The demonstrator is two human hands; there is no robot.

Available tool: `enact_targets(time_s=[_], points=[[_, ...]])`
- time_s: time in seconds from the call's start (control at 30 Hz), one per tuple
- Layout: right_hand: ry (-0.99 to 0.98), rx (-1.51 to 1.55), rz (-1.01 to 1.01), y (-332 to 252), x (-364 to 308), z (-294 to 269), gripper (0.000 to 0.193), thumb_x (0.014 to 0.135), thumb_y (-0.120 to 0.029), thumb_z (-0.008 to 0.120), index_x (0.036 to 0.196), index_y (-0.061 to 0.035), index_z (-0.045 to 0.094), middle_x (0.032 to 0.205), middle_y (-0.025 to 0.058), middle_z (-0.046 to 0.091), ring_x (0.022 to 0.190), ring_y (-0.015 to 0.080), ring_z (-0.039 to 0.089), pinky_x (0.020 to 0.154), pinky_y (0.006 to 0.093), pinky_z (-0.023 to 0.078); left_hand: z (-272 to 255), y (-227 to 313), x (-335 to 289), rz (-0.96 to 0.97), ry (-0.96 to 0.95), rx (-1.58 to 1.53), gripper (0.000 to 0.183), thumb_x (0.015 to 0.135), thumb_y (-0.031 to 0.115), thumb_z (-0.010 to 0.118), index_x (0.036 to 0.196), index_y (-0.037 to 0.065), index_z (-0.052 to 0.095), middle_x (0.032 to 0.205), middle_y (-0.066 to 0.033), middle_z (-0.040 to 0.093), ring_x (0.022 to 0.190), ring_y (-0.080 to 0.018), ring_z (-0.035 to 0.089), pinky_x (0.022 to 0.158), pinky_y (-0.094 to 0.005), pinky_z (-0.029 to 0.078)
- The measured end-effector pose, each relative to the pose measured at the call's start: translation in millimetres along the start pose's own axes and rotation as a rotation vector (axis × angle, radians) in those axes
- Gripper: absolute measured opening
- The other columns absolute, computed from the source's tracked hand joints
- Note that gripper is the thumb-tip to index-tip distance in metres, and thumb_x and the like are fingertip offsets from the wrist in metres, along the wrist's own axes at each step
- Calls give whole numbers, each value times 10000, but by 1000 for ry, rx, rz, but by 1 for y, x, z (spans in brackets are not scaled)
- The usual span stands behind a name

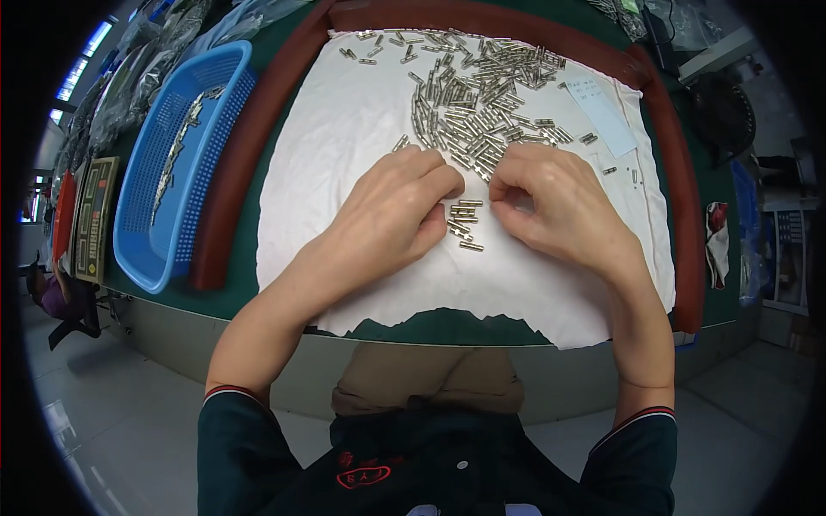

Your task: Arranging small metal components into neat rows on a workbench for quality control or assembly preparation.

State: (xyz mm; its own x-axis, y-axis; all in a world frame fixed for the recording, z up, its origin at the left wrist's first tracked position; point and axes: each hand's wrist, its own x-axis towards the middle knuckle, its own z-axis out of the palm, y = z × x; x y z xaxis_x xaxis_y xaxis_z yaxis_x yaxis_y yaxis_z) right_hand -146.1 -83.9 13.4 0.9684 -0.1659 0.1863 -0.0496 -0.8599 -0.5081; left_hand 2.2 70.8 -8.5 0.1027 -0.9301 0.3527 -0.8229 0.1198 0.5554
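Observation:
Many small shiny metal cylinders, a heap of them, lie on a white cloth. A smaller group of the same metal cylinders rests between my hands, most of them side by side, with one lying a little nearer to me. My left hand is at the left of this group, its fingers curled in and thumb tip next to the cylinders. On the other side my right hand has thumb and forefinger drawn together at the heap's near edge. Whatever either hand pinches is hidden behind the fingers.
Padded brown-red bars border the cloth on the left, back and right. A blue plastic basket with a row of metal parts stands at the left. A pale blue paper slip lies at the cloth's right. A green tabletop shows along the front edge.

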Motion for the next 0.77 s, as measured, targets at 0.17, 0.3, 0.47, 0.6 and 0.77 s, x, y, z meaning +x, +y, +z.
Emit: enact_targets(time_s=[0.17, 0.3, 0.47, 0.6, 0.77], points=[[-281, 11, 7, -11, -1, -10, 102, 697, -105, 646, 667, -25, 591, 690, 105, 597, 695, 297, 605, 638, 400, 474, -1, 0, -4, 3, -91, 71, 119, 682, 15, 614, 775, 26, 541, 753, -100, 543, 768, -281, 549, 714, -387, 439], [-273, 69, -11, -16, -1, -1, 120, 696, -109, 626, 629, -21, 578, 679, 119, 609, 698, 314, 617, 644, 424, 485, -2, 3, -3, 19, -116, 27, 124, 681, 26, 624, 768, 33, 537, 741, -99, 541, 751, -282, 541, 711, -378, 432], [-195, 75, 13, -12, 1, -5, 111, 702, -107, 622, 643, -20, 589, 674, 127, 609, 685, 323, 615, 637, 426, 489, -5, 4, -2, 23, -149, 3, 103, 688, 34, 626, 771, 24, 566, 754, -114, 566, 785, -302, 561, 707, -401, 431], [40, -39, -15, 2, 1, -3, 59, 710, -31, 642, 745, 1, 607, 707, 110, 581, 693, 281, 599, 636, 379, 479, 1, 1, -2, -17, -6, -34, 157, 703, 2, 614, 856, 19, 585, 771, -106, 540, 767, -279, 537, 705, -392, 443], [116, -160, -54, 7, 2, 4, 87, 724, -32, 653, 805, -18, 627, 797, 100, 606, 800, 276, 605, 695, 389, 480, 3, 2, -2, 25, -63, 7, 246, 720, -25, 595, 961, 17, 612, 838, -116, 550, 789, -283, 542, 721, -389, 452]])
